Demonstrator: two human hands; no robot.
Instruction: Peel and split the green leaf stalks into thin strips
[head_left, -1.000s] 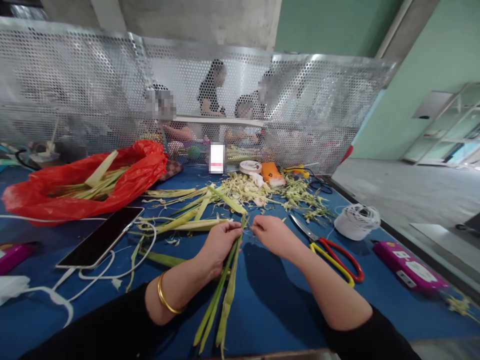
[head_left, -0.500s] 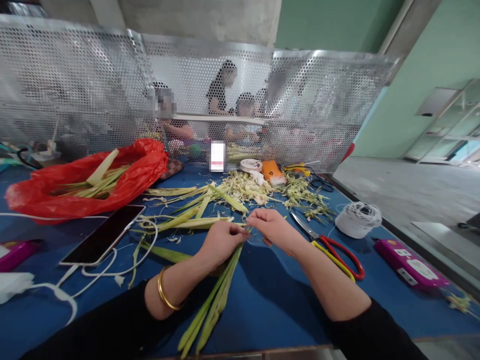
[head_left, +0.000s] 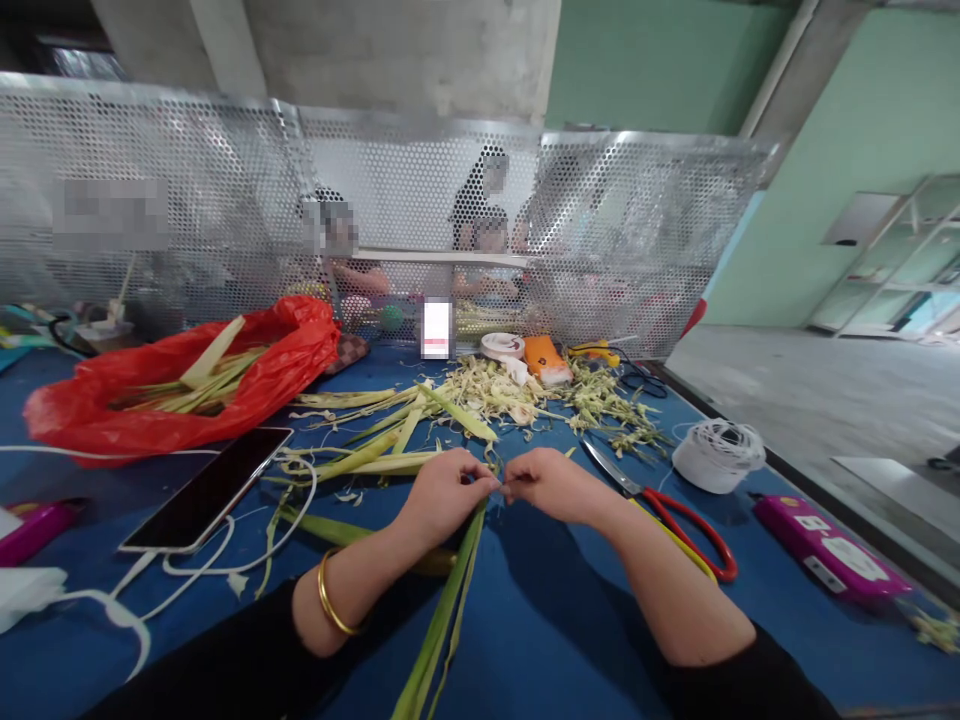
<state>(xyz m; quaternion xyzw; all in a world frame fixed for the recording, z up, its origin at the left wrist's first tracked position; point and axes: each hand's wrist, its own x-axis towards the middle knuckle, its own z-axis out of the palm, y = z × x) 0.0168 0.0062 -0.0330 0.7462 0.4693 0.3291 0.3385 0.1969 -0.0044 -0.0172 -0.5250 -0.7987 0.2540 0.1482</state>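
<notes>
Near the middle of the blue table, my left hand [head_left: 452,492] pinches the upper end of a bundle of long green leaves [head_left: 442,610], which hangs down toward the table's front edge. My right hand [head_left: 544,484] is closed beside it, its fingertips almost touching the left ones; what they hold, if anything, is too small to make out. Loose pale green leaves [head_left: 375,455] lie to the left of my hands. Scissors [head_left: 679,520] with red and yellow handles rest to the right, near my right forearm.
A red plastic bag [head_left: 172,432] of leaves and a phone [head_left: 206,490] with white cables lie left. Plant scraps [head_left: 495,390] are piled behind my hands. White string [head_left: 718,455] and a purple packet [head_left: 829,550] sit right. People are behind a perforated screen [head_left: 637,230].
The view has tilted up slightly. My right hand's fingertips have lowered and come closer to my left fingertips, and the leaf bundle has shifted toward the front edge.
</notes>
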